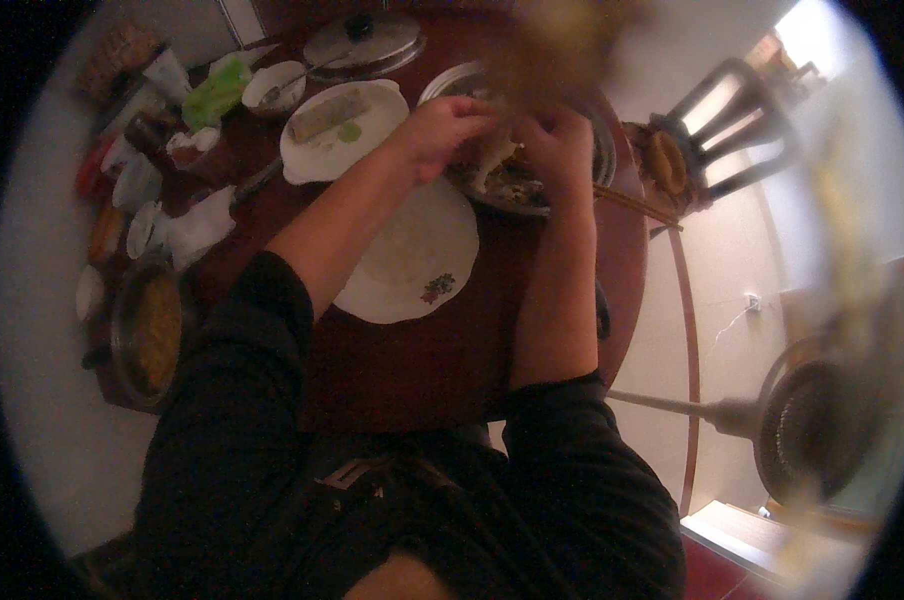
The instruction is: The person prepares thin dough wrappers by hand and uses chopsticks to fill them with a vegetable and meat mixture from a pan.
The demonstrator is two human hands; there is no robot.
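Observation:
Both of my hands are over a round metal bowl (pixel 611 161) that holds dark, mixed food. My left hand (pixel 440 139) reaches in from the left with its fingers bent. My right hand (pixel 560 154) faces it, fingers curled inward. Between them is a pale strip of food (pixel 493 165); a brown blur across the view hides the fingertips, so the grip is unclear. Wooden chopsticks (pixel 639 206) stick out past the bowl's right side. Nearer to me, under my left forearm, lies a white plate (pixel 414 247) with a scalloped rim and a floral print.
On the dark red table (pixel 407 375), a white dish (pixel 313 161) carries a pale grey roll (pixel 330 116). Behind are a small bowl with a spoon (pixel 272 88) and a pot lid (pixel 362 45). A pan of yellowish food (pixel 155 337) stands left. A chair (pixel 737 127) and fan (pixel 812 435) are right.

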